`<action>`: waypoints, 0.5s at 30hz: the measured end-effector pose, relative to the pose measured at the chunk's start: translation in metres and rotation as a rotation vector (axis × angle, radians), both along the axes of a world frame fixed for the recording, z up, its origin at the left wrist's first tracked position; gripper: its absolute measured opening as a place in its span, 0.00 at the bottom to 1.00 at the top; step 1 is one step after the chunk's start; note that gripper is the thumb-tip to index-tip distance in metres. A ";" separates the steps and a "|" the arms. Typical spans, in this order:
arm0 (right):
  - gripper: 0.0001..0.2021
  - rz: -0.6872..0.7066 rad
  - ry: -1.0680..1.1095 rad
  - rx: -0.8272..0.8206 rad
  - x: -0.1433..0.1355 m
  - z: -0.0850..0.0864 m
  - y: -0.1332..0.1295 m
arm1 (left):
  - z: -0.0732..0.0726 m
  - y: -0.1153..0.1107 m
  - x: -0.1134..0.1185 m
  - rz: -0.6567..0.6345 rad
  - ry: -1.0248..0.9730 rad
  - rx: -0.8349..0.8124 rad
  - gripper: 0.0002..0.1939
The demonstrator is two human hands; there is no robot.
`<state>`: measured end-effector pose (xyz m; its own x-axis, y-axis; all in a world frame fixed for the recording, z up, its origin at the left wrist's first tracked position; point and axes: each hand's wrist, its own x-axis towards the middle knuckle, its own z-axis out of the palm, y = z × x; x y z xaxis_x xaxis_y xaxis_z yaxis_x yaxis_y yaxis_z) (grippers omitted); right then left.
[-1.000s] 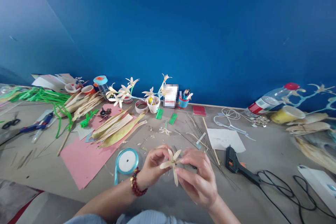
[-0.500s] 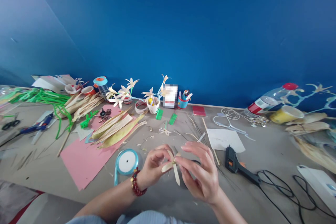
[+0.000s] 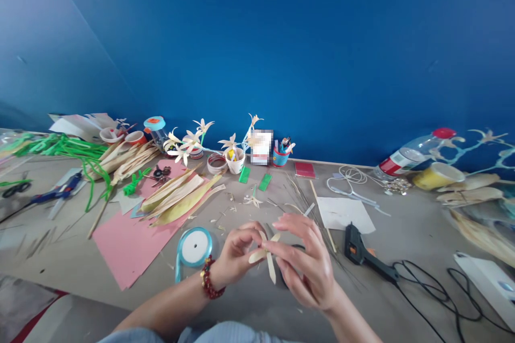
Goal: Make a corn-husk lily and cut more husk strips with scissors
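A pale flower with narrow petals (image 3: 271, 268) is between my two hands near the table's front. My left hand (image 3: 240, 249) pinches the flower from the left, with a red bead bracelet (image 3: 211, 278) on the wrist. The index finger of my right hand (image 3: 308, 262) touches the flower's centre, and its other fingers are spread apart. To the left of my left hand lies a roll of blue ribbon (image 3: 196, 247). Beyond the hands, a similar flower with a green stem (image 3: 253, 200) lies on the table.
Pink paper (image 3: 129, 249) and corn husks (image 3: 177, 203) lie on the left. A black glue gun (image 3: 368, 254) with its cable is on the right, near white paper (image 3: 344, 214). Cups, finished flowers and a bottle (image 3: 406, 158) stand along the blue wall.
My right hand has shifted slightly left, its index finger now over the flower's centre. My left hand still holds the flower in nearly the same place.
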<state>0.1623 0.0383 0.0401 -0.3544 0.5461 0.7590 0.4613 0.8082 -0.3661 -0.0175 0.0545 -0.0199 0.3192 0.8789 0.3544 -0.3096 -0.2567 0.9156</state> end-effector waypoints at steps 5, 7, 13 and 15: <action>0.19 0.016 0.003 -0.058 -0.001 0.000 0.000 | -0.001 0.000 0.000 -0.010 -0.013 0.001 0.12; 0.20 0.019 0.028 -0.057 0.000 0.000 -0.001 | -0.002 0.000 -0.001 -0.009 -0.012 0.003 0.12; 0.21 -0.010 0.059 0.033 0.004 -0.002 -0.004 | -0.002 0.001 -0.002 0.004 -0.010 0.002 0.13; 0.21 -0.017 0.040 0.053 0.004 -0.004 -0.005 | -0.002 0.001 -0.002 0.012 -0.016 0.003 0.13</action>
<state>0.1664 0.0333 0.0362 -0.3140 0.5109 0.8002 0.4611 0.8188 -0.3419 -0.0193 0.0560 -0.0217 0.3030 0.8815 0.3622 -0.3213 -0.2633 0.9096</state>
